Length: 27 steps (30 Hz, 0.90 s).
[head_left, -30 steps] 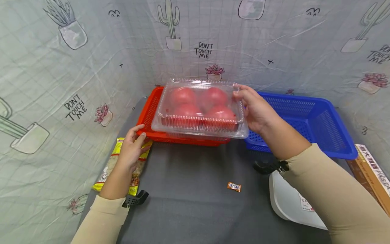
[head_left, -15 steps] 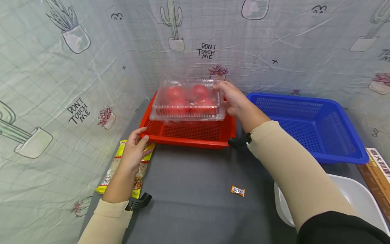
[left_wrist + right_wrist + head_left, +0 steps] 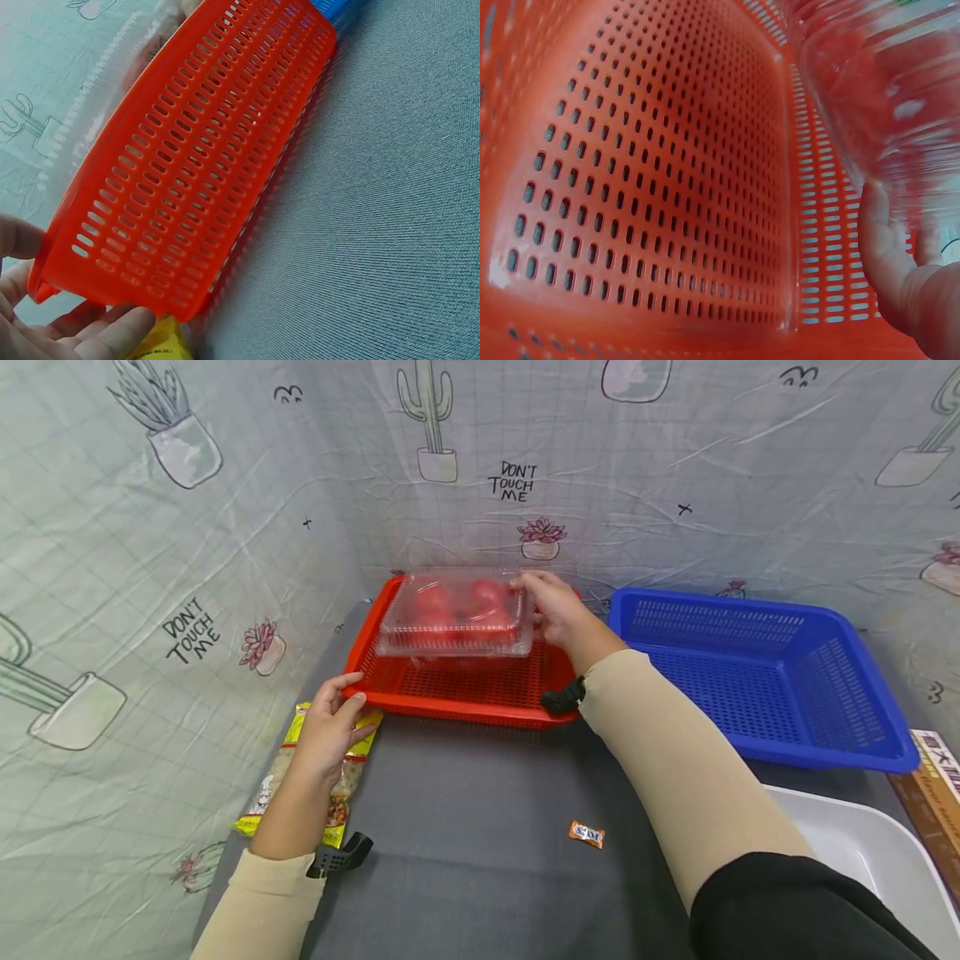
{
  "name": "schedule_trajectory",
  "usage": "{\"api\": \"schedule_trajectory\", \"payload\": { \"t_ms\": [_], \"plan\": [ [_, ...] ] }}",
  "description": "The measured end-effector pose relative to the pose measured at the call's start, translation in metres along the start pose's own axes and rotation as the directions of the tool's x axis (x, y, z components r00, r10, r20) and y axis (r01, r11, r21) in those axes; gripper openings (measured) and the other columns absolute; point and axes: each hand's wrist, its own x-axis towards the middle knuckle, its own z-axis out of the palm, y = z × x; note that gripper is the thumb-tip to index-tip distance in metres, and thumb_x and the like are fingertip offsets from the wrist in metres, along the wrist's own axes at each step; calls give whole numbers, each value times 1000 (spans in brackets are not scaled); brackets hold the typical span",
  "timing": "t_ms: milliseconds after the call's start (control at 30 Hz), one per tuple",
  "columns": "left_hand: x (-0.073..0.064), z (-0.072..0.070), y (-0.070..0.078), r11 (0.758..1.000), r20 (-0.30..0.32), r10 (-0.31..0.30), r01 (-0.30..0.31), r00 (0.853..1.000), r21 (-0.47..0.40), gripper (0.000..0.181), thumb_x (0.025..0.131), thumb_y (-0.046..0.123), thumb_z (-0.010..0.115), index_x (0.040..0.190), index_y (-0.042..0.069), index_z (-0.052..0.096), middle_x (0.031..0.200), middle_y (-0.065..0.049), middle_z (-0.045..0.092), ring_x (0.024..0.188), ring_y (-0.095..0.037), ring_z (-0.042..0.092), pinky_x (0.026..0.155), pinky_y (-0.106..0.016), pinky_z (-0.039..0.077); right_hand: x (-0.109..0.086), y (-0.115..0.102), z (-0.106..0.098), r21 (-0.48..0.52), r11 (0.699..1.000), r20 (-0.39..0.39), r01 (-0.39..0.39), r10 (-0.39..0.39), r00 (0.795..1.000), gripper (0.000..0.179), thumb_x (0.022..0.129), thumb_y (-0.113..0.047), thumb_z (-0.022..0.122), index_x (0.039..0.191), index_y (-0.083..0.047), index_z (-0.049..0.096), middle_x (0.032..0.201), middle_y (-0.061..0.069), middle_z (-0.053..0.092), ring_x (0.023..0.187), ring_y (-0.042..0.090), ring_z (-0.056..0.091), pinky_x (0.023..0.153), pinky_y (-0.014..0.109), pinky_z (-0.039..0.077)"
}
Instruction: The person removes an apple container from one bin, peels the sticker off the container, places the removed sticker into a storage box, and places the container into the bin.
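Note:
My right hand [image 3: 558, 614] grips the right end of a clear plastic clamshell box [image 3: 450, 639] with several round red tomatoes inside. The box hangs over the back part of a red perforated basket [image 3: 472, 706]. In the right wrist view, the thumb and fingers hold the box [image 3: 885, 105] at its edge, above the basket floor [image 3: 660, 172]. At the basket's front left corner, my left hand [image 3: 326, 731] pinches the rim. The left wrist view has the thumb on the rim and fingers under the basket wall [image 3: 187, 157].
A yellow-ended snack bag [image 3: 348, 777] lies under the left forearm. One small orange wrapped sweet [image 3: 587, 834] is on the grey table. To the right stand a blue basket [image 3: 825, 756], a white tray [image 3: 862, 843] and a brown pasta box [image 3: 933, 810]. A printed curtain hangs behind.
The right hand has carried the box of tomatoes left, back and down, into line with the red basket. The left hand keeps hold of the basket's corner.

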Motion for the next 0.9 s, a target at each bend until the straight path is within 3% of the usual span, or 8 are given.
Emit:
{"api": "schedule_trajectory", "payload": {
  "t_ms": [233, 633, 900],
  "plan": [
    [-1, 0, -1, 1000, -12, -14, 14, 1000, 7, 47, 114, 19, 50, 160, 13, 42, 165, -12, 41, 131, -30, 58, 99, -41, 59, 10, 14, 0, -44, 999, 14, -21, 22, 1000, 46, 99, -23, 71, 142, -22, 55, 145, 8, 54, 125, 34, 60, 100, 59, 54],
    [1, 2, 0, 1000, -18, -11, 11, 1000, 6, 48, 113, 21, 52, 161, 16, 43, 162, -12, 43, 132, -32, 57, 95, -39, 61, 14, 21, -5, -128, 990, 91, -66, 78, 993, 50, 101, -26, 77, 143, -20, 52, 147, 11, 53, 129, 37, 57, 110, 65, 47],
    [1, 2, -2, 1000, -25, -11, 11, 1000, 8, 48, 113, 20, 51, 160, 15, 43, 161, -13, 44, 129, -28, 59, 94, -39, 61, 18, 23, -5, -141, 985, 72, -99, 110, 991, 51, 100, -22, 78, 144, -20, 53, 145, 10, 54, 127, 36, 58, 112, 59, 48]
  ]
}}
